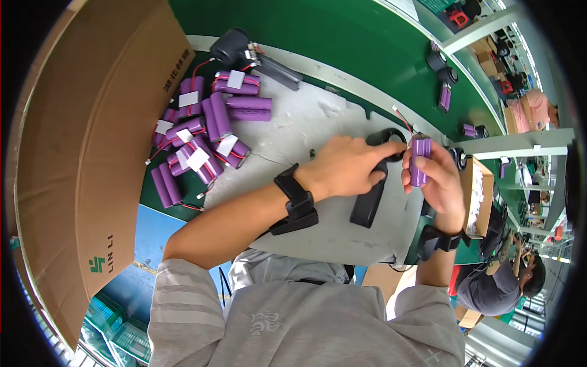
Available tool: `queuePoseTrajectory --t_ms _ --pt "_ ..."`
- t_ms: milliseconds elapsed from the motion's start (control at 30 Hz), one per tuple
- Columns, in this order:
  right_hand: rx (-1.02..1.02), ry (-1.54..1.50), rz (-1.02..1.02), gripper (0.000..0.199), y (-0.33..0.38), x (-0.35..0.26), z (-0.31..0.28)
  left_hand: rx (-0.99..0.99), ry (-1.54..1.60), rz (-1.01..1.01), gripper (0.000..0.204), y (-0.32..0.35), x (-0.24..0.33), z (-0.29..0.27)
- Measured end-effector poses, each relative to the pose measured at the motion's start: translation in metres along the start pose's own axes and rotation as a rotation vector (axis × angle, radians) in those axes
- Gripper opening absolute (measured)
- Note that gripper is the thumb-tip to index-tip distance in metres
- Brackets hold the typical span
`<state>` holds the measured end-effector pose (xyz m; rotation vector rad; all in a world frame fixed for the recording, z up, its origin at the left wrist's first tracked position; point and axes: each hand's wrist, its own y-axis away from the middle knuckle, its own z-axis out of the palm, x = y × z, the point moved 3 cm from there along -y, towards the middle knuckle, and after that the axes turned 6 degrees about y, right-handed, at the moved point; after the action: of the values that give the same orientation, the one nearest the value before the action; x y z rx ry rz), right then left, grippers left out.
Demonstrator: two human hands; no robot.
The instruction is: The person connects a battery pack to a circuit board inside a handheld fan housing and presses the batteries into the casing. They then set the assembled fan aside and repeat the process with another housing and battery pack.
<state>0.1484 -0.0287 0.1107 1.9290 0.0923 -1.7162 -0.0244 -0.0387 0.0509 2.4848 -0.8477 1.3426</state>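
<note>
The right hand [441,183] has its grip pinched around a purple battery pack [420,147], held upright above the right side of a pale grey mat [281,144], with a red wire [405,121] rising near its top. The left hand [342,164] reaches across a black casing [365,211] on the mat, index finger stretched toward the pack; whether its grip closes on the casing I cannot tell. More purple packs [214,116] lie heaped at the left of the green tabletop [342,37], beside a large cardboard box [128,122].
</note>
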Motion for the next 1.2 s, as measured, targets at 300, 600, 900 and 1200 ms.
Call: queuePoseTrajectory --t_ms 300,600,900,1200 --pt "0.08 0.384 -0.076 0.033 -0.023 0.067 -0.05 0.032 0.12 -0.041 0.059 -0.039 -0.008 0.007" --pt "0.185 0.523 -0.245 0.03 -0.031 0.078 -0.072 -0.151 0.497 -0.18 0.043 -0.071 -0.027 0.014" --pt "0.264 0.612 -0.445 0.029 -0.031 0.078 -0.078 -0.179 0.615 -0.223 0.018 -0.082 -0.035 0.025" --pt "0.288 0.762 -0.685 0.032 -0.024 0.082 -0.054 -0.275 0.574 -0.254 0.024 -0.078 -0.032 0.026"
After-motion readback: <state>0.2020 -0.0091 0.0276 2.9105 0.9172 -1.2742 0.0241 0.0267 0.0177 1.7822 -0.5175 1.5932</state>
